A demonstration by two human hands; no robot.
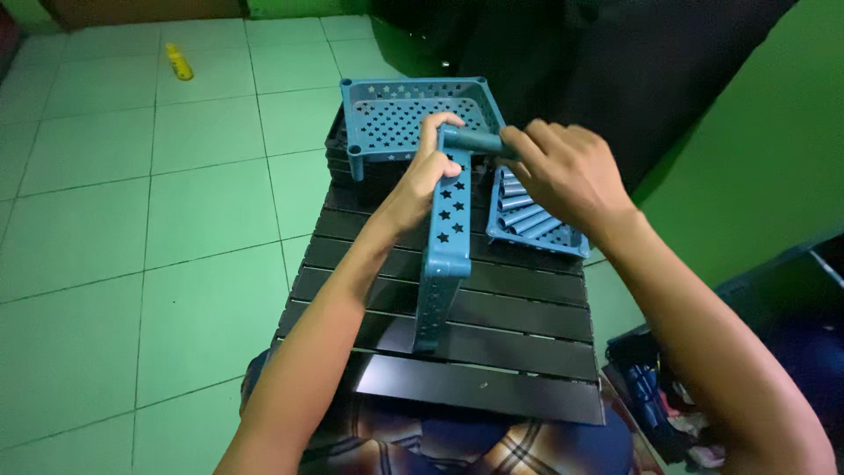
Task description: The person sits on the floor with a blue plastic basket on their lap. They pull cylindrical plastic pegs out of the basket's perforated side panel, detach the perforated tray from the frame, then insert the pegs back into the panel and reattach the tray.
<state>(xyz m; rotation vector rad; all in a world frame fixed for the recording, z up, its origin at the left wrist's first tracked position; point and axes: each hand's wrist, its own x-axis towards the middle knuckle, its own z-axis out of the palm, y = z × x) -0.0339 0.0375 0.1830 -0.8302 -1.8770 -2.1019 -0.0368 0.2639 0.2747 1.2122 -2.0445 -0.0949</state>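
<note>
Tray panel: I hold a blue star-cut shelf tray on edge over the black slatted table, its lower end resting on the slats.
Left hand: my left hand wraps the tray's top corner, fingers closed around it.
Right hand: my right hand is curled tight on a short blue tube, which meets that same corner.
Spare tubes: more blue tubes lie in a small blue tray just right of the panel.
Second tray: another star-cut tray lies flat at the table's far end.
Floor: green tiles, a yellow bottle well apart.
</note>
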